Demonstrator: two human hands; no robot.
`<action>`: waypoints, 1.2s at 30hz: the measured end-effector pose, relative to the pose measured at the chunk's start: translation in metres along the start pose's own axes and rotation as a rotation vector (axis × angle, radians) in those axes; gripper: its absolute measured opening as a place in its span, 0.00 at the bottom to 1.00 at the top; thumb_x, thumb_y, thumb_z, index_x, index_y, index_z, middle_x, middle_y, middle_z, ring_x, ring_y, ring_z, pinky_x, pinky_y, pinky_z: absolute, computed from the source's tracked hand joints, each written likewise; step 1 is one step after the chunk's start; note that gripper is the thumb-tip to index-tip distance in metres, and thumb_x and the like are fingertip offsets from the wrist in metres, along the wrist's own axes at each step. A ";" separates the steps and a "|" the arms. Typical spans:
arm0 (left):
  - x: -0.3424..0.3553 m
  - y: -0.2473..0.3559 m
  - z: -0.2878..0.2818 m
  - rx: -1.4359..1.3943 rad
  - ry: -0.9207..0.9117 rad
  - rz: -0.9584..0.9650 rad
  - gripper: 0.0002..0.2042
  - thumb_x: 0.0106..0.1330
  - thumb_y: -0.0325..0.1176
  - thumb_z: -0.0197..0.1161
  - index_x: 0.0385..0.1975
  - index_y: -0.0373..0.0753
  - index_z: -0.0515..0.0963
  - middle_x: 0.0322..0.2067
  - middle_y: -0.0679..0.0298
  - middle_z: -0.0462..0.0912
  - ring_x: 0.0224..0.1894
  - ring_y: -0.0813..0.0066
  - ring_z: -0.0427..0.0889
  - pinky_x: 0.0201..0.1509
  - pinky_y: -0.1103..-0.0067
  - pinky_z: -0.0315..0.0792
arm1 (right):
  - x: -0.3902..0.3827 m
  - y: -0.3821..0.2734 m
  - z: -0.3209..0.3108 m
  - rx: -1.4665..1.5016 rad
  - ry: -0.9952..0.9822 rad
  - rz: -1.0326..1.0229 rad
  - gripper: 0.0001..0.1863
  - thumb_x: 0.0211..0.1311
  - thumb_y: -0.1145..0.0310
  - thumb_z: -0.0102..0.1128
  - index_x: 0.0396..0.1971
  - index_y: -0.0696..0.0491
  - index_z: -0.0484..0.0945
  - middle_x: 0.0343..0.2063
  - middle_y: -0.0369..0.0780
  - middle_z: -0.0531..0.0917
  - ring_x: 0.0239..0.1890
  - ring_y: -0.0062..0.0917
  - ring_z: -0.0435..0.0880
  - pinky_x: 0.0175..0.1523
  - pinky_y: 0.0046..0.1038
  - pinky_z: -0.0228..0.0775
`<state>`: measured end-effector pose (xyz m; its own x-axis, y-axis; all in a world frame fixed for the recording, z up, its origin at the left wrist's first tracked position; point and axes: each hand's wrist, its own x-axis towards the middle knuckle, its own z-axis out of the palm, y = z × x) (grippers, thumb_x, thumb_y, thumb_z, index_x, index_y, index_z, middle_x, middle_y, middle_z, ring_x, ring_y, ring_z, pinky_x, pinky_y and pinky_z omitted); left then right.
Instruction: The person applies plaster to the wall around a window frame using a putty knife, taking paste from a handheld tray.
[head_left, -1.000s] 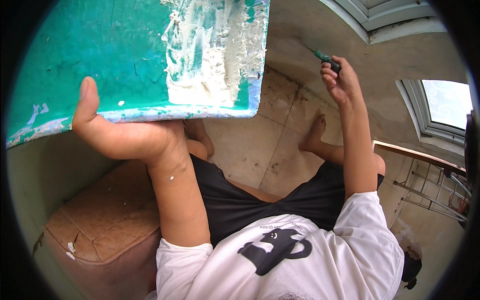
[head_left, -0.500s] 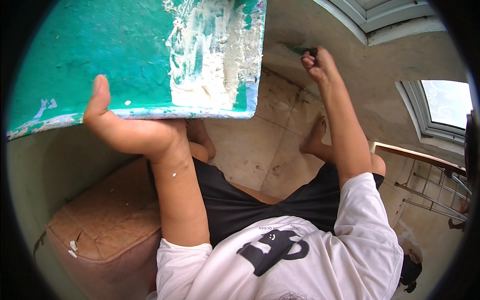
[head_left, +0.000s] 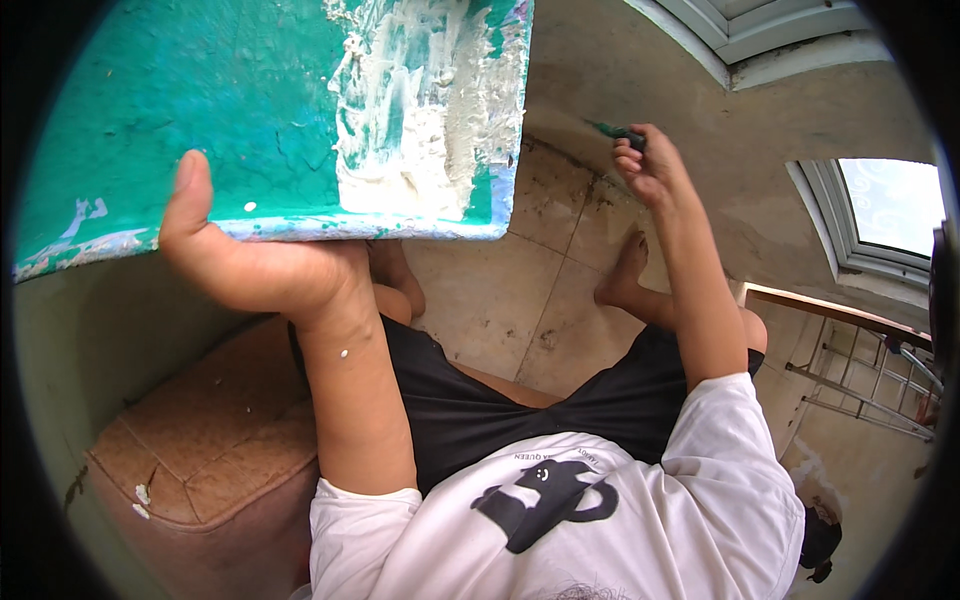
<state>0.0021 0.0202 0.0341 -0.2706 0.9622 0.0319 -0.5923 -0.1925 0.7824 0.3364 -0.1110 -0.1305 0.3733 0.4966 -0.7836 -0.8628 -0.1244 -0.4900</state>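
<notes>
My left hand (head_left: 265, 265) supports a green board (head_left: 240, 110) at its near edge, thumb up over the top face and the other fingers hidden beneath. A thick smear of white putty (head_left: 405, 160) lies on the board's right part. Out to the right, my right hand (head_left: 652, 170) is closed round the dark handle of a putty knife (head_left: 622, 135). Its thin green blade points left toward the grey plastered wall (head_left: 730, 150) and appears nearly edge-on; I cannot tell whether it touches the wall. A white speck sits on my left forearm.
To my left stands a brown padded seat (head_left: 215, 440) with white specks on it. Stained floor tiles (head_left: 500, 290) lie around my bare feet. White-framed windows (head_left: 890, 210) break the wall at right, and a metal rack (head_left: 860, 370) stands below them.
My right hand has drawn back toward me and a little to the right with the putty knife, whose blade shows more plainly. The left hand and board have barely shifted.
</notes>
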 end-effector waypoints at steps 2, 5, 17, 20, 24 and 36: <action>0.001 0.000 0.002 -0.002 -0.002 -0.001 0.27 0.58 0.43 0.57 0.54 0.31 0.70 0.51 0.54 0.74 0.53 0.58 0.74 0.60 0.66 0.66 | 0.030 0.005 -0.004 0.016 0.058 0.006 0.06 0.68 0.72 0.44 0.37 0.56 0.59 0.23 0.41 0.68 0.17 0.18 0.61 0.17 0.20 0.53; 0.002 0.001 0.004 0.005 0.010 -0.006 0.26 0.58 0.43 0.58 0.53 0.31 0.71 0.51 0.54 0.75 0.53 0.58 0.74 0.60 0.66 0.66 | 0.053 -0.001 -0.003 0.009 0.111 -0.048 0.06 0.67 0.73 0.44 0.38 0.56 0.58 0.23 0.41 0.67 0.17 0.19 0.61 0.17 0.20 0.52; -0.001 0.003 0.000 0.076 0.023 0.013 0.25 0.55 0.46 0.59 0.48 0.33 0.72 0.45 0.57 0.74 0.48 0.61 0.74 0.54 0.68 0.68 | -0.068 -0.036 0.015 -0.004 -0.128 -0.038 0.08 0.69 0.70 0.46 0.37 0.57 0.60 0.25 0.39 0.67 0.17 0.16 0.61 0.16 0.18 0.51; 0.000 0.002 0.003 0.066 0.027 0.010 0.25 0.55 0.45 0.58 0.48 0.33 0.72 0.46 0.57 0.74 0.49 0.62 0.74 0.54 0.68 0.67 | -0.015 0.013 0.016 -0.038 0.000 -0.039 0.07 0.69 0.71 0.45 0.38 0.57 0.60 0.25 0.40 0.67 0.17 0.18 0.61 0.17 0.19 0.51; 0.001 0.002 0.005 0.055 0.042 0.021 0.25 0.58 0.43 0.57 0.51 0.31 0.71 0.48 0.55 0.74 0.51 0.59 0.74 0.57 0.66 0.67 | 0.064 0.042 0.030 -0.006 0.050 -0.025 0.04 0.69 0.73 0.41 0.38 0.57 0.59 0.24 0.41 0.66 0.17 0.19 0.60 0.17 0.22 0.52; 0.001 0.003 0.000 0.057 0.030 0.028 0.27 0.55 0.46 0.59 0.50 0.33 0.71 0.46 0.56 0.74 0.50 0.61 0.74 0.55 0.67 0.67 | -0.025 -0.025 0.062 0.009 -0.171 -0.043 0.06 0.68 0.70 0.44 0.35 0.56 0.60 0.23 0.38 0.66 0.17 0.18 0.61 0.17 0.20 0.51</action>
<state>0.0000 0.0210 0.0365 -0.3095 0.9502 0.0368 -0.5399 -0.2074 0.8158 0.3278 -0.0667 -0.0746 0.3470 0.6403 -0.6853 -0.8506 -0.0928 -0.5175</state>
